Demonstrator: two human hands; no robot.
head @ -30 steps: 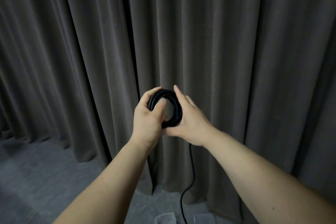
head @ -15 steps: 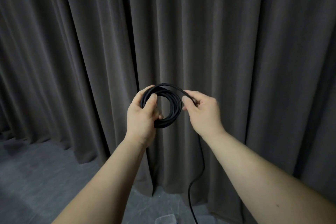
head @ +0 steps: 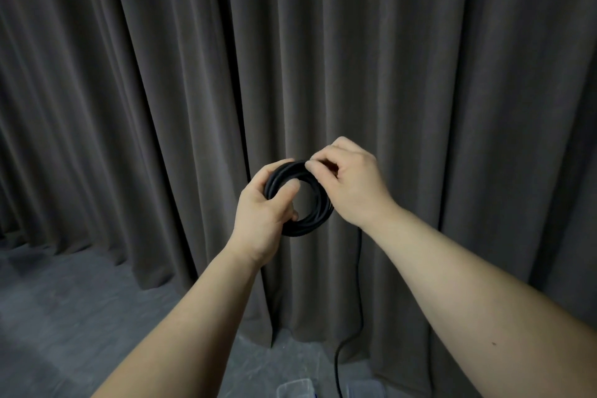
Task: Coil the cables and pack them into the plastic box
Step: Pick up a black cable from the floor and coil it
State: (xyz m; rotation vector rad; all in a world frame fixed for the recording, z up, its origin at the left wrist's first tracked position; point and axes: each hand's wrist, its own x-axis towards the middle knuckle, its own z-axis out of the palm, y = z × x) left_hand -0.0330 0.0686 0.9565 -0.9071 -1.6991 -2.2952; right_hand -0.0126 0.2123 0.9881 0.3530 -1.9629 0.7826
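Note:
A black cable is wound into a small round coil (head: pixel 310 220) held at chest height in front of the curtain. My left hand (head: pixel 265 213) grips the coil's left side, thumb through the ring. My right hand (head: pixel 350 182) pinches the cable at the coil's top right, fingers curled over it. The loose tail of the cable (head: pixel 358 300) hangs down from behind my right wrist to the floor. A clear plastic box (head: pixel 295 389) shows at the bottom edge, mostly cut off.
A dark grey pleated curtain (head: pixel 420 74) fills the background. Grey carpet floor (head: pixel 64 317) lies below at the left. A second clear plastic piece (head: pixel 363 390) sits beside the box at the bottom edge.
My right hand has moved up and over the top of the coil, laying another turn of cable onto it. My left hand kept its grip and rose slightly.

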